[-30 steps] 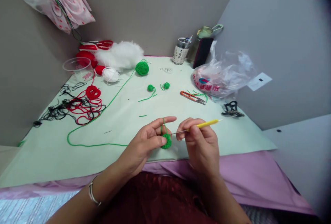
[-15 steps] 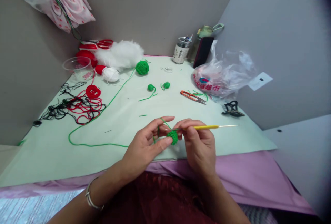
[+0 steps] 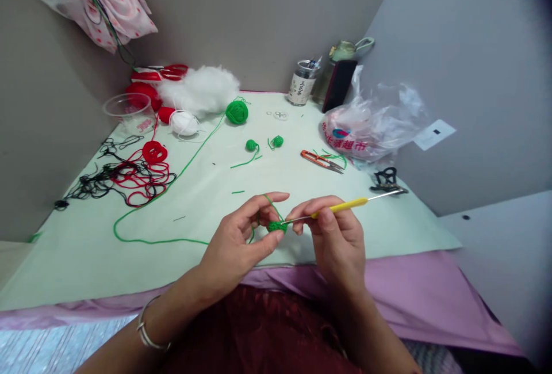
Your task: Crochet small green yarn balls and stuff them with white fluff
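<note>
Near the table's front edge, my left hand (image 3: 241, 236) pinches a small green crocheted piece (image 3: 277, 226) between thumb and fingers. Green yarn (image 3: 161, 241) passes over its raised index finger and runs left across the table, then back to a green yarn ball (image 3: 237, 112). My right hand (image 3: 336, 236) is closed on the yellow handle of a crochet hook (image 3: 345, 207). The hook's thin metal tip points left and touches the green piece at its top edge. Two small green crocheted balls (image 3: 250, 145) with loose tails lie beyond my hands.
Orange-handled snips (image 3: 321, 161) and a black clip (image 3: 388, 181) lie to the right, near a plastic bag (image 3: 366, 126). Tangled black and red yarn (image 3: 142, 175) is at left, with a clear cup (image 3: 129, 115) and white stuffing (image 3: 202, 89) behind. A pen holder (image 3: 302, 83) stands at the back.
The green piece has tipped and shifted slightly left, now looking flatter. The hook has tilted, its handle end rising and its tip lowering onto the piece. My right hand has turned slightly.
</note>
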Demonstrator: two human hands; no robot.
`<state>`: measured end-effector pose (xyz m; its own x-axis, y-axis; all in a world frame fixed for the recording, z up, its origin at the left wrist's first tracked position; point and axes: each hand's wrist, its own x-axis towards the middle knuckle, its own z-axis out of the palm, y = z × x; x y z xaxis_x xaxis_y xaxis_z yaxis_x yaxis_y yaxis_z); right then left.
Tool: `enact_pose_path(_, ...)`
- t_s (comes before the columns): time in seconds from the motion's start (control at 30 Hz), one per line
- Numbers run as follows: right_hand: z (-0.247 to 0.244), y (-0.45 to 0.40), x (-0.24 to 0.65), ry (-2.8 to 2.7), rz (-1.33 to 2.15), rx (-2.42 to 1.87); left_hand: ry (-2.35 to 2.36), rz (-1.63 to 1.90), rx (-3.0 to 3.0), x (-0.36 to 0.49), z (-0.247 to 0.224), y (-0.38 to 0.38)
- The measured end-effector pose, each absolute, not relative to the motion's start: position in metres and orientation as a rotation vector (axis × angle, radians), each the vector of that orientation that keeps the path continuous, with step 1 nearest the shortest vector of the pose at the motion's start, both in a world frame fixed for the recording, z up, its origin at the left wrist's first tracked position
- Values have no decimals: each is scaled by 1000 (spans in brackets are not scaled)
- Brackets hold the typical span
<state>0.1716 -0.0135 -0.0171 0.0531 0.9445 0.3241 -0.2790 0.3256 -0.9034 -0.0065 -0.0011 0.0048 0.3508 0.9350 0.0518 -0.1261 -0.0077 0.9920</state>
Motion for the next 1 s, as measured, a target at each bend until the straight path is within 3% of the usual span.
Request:
enact_pose_path(0.2,-14,-17,172,-1274,929,-768,895,1079,1424,-7,4,0)
enact_pose_path(0.57,-18,-25,172,-1865,51,-773,966,1191,1418,-4,3,0)
enact_pose_path(0.83,-13,-17,165,-1191,897,-763,785,1027,1085,-9,2,4)
enact_pose_path(1.0,-12,-10,164,-1020,1130,-719,745,998,1063,-10,-1,5)
